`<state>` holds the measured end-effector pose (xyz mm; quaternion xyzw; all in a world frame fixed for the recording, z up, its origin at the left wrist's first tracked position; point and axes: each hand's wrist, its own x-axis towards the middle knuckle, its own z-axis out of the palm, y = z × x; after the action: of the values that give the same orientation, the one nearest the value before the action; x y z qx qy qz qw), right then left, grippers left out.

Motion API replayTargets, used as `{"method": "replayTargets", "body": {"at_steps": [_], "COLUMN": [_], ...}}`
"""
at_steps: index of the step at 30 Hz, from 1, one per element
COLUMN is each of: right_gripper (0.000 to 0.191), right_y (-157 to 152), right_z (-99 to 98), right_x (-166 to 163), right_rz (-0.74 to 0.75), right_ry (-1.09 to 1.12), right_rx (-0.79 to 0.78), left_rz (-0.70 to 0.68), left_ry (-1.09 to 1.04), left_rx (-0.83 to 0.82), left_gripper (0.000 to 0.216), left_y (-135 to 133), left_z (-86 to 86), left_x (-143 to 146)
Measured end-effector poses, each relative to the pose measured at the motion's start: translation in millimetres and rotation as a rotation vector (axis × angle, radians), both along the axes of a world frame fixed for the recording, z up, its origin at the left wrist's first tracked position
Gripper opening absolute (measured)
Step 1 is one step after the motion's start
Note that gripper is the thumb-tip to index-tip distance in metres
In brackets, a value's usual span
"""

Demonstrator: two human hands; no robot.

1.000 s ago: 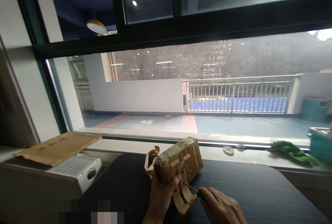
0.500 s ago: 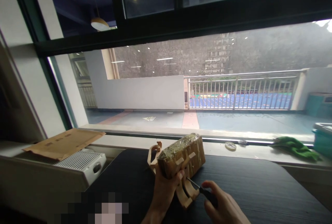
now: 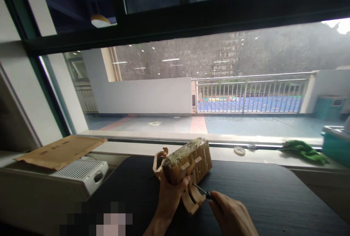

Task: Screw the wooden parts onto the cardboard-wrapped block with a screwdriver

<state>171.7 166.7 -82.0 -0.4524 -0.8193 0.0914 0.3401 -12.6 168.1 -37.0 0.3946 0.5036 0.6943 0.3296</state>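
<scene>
A brown box wrapped in shiny clear tape (image 3: 188, 155) rests tilted on the black table, between light wooden parts. My left hand (image 3: 171, 192) is closed round its near lower corner, thumb pressed on a curved wooden piece (image 3: 190, 201) at the front. My right hand (image 3: 231, 207) grips the dark handle of a screwdriver (image 3: 203, 191). Its thin shaft points up and left, and the tip meets the wooden piece near a dark hole or screw; which of these cannot be made out. Behind the box, at its left, stands another bent wooden part (image 3: 158, 163).
The black table (image 3: 246, 192) stands against a window sill. On the sill lie a roll of tape (image 3: 239, 151), a crumpled green cloth (image 3: 303, 151) and a teal bin (image 3: 336, 146). At left, a brown paper envelope (image 3: 62, 150) covers part of a white vented unit (image 3: 82, 174).
The view has shifted slightly. My right hand's fingers have closed further round the screwdriver handle, its index finger no longer raised. The tip stays at the wooden piece, and my left hand keeps its hold.
</scene>
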Motion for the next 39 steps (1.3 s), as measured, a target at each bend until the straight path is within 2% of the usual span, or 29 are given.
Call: {"method": "replayTargets", "body": {"at_steps": [4,7,9,12,17,20,23,25,29,31,34,39], "right_gripper": [0.035,0.034,0.023,0.033,0.021,0.018,0.023,0.025,0.037,0.041,0.033,0.027], "right_y": [-1,-3,-5,-5,-2,-4,-10,-13,-13,-11,-9,-12], "right_z": [4.9,9.9,10.7,9.8,13.8,19.7,25.6,29.5,35.4,36.1,34.5,29.1], "right_x": [-4,-3,-1,2,6,7,5,2,0,1,4,8], "right_rz": [0.040,0.055,0.047,0.083,0.021,-0.035,-0.051,-0.054,-0.004,0.029,0.014,0.000], "right_ry": [0.198,0.165,0.120,0.070,-0.157,-0.251,-0.243,-0.118,0.191,0.229,0.152,-0.083], "right_rx": [-0.345,-0.394,-0.335,-0.158,0.173,0.224,0.091,-0.063,-0.472,-0.560,-0.480,-0.036], "left_rz": [-0.022,-0.021,-0.027,-0.013,0.018,-0.022,-0.057,-0.066,-0.068,-0.065,-0.052,-0.024], "left_ry": [0.025,0.040,0.028,-0.001,0.000,0.034,0.043,0.040,0.035,0.033,0.030,0.012], "left_rx": [0.006,0.017,0.037,0.035,0.016,0.003,0.002,-0.001,0.006,0.009,0.017,-0.014], "left_gripper": [0.074,0.073,0.074,0.071,0.069,0.066,0.071,0.073,0.081,0.079,0.077,0.068], "left_y": [0,0,1,2,-1,-4,-3,-2,-1,-2,-2,0], "left_z": [0.4,-0.3,-0.5,0.2,5.1,7.4,6.2,4.2,2.2,2.6,3.2,0.7], "left_x": [-1,-2,-2,-2,0,1,2,2,2,3,4,2]}}
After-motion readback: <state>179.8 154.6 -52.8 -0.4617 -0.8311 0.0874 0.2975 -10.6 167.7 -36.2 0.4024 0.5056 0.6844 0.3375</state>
